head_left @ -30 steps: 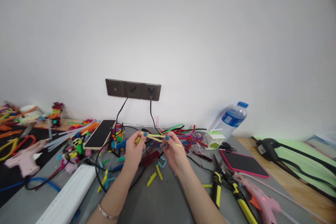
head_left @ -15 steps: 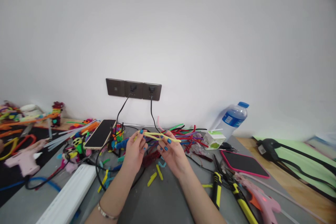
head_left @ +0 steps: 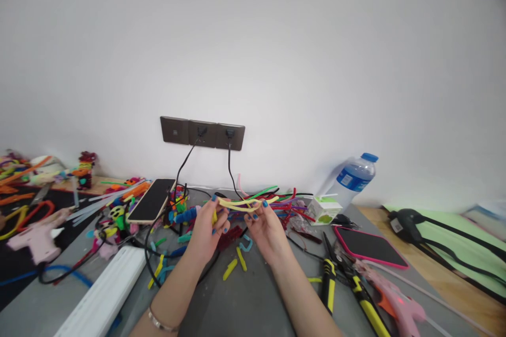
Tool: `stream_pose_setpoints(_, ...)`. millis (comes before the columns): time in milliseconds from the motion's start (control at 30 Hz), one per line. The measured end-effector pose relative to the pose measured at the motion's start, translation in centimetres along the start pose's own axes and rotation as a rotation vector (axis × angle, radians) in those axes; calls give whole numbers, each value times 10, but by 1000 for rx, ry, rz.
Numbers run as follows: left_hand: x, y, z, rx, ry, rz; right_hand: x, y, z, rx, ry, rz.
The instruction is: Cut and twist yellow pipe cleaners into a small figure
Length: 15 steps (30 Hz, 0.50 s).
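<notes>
Yellow pipe cleaners (head_left: pixel 241 203), bent into a long narrow shape, stretch between my two hands above the table. My left hand (head_left: pixel 210 224) pinches their left end between thumb and finger. At the other side, my right hand (head_left: pixel 263 226) grips them near the right end, and a short tip sticks out past the fingers. Below my hands lie short yellow pieces (head_left: pixel 230 269) and a bent light-blue piece (head_left: pixel 245 244) on the grey mat. A heap of red, green and purple pipe cleaners (head_left: pixel 290 202) lies behind my right hand.
A white power strip (head_left: pixel 105 292), a phone (head_left: pixel 152 201) and a pink glue gun (head_left: pixel 37 237) are at left. Yellow-black pliers (head_left: pixel 328 284), a second pink glue gun (head_left: pixel 399 300), a pink-edged phone (head_left: pixel 369 246), a small box (head_left: pixel 324 209) and a water bottle (head_left: pixel 353 179) stand or lie at right.
My hands have shifted slightly to the right and moved a little apart, so more of the yellow pipe cleaners shows between them. Both hands still hold them.
</notes>
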State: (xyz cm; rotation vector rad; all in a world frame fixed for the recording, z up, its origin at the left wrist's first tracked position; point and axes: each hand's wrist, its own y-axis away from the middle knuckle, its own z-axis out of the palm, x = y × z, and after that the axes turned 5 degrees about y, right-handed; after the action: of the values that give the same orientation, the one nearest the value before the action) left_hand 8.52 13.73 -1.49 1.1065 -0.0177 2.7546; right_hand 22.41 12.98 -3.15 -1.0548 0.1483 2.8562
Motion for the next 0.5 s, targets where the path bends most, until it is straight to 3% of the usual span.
stream_pose_setpoints(167,2,-2,-4,-44,-59,-10,0,2,-2,-77,161,-7)
stream_pose_setpoints(367,-14,-1,-6,-205,-417,-47,1,7,0,-277,326,-15)
stream_pose_setpoints(500,-19,-1,-8,-269,-681,33,0,6,-2,-302,500,-90)
